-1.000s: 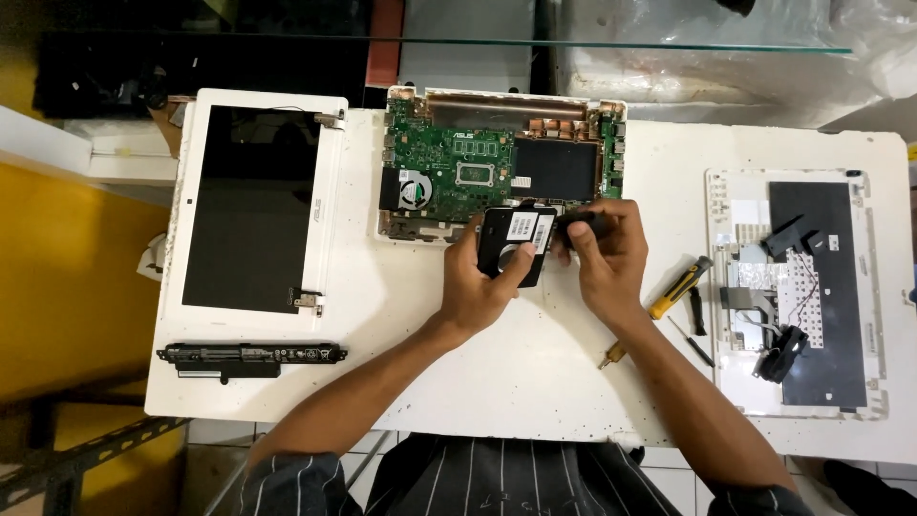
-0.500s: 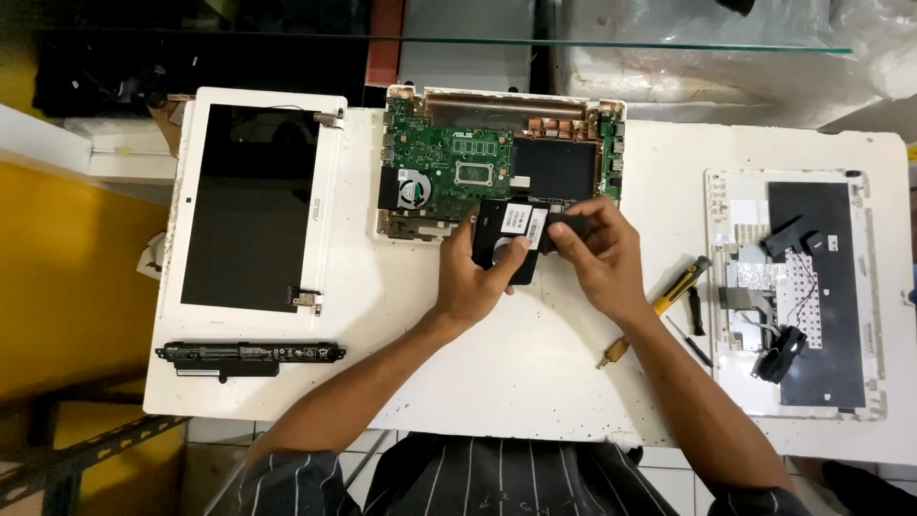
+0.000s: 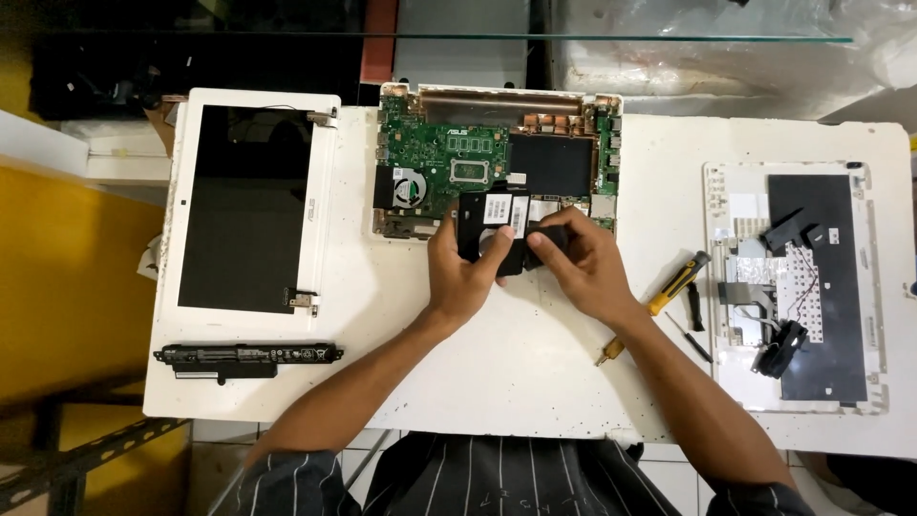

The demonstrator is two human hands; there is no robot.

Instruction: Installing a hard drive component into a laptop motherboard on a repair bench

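- Right now both hands meet over a black hard drive [image 3: 497, 232], a flat dark block with white labels on its top, held just at the front edge of the opened laptop base [image 3: 497, 162].
- Left hand [image 3: 461, 272]: its fingers are curled around the left side and underside of the hard drive, with the thumb lying across the lower front of it, so it has a firm hold.
- Right hand [image 3: 583, 263]: closed on the right end of the hard drive, thumb and fingertips pinching that end; how tight the pinch is cannot be told.
- The hard drive sits partly over the laptop base's front rim, partly over the white table [image 3: 516, 363].
- The laptop base lies open with its green circuit board [image 3: 444, 158] showing, along with a small round fan [image 3: 409, 184].
- Left of it a detached screen panel [image 3: 250, 205] in a white frame lies flat.
- A long black battery [image 3: 246, 356] lies near the table's front left edge.
- Just right of the right wrist lies a screwdriver with a yellow and black handle [image 3: 676, 284]; a smaller tool lies beside it.
- Far right, a white keyboard cover [image 3: 793, 287] lies face down with loose black parts on it.
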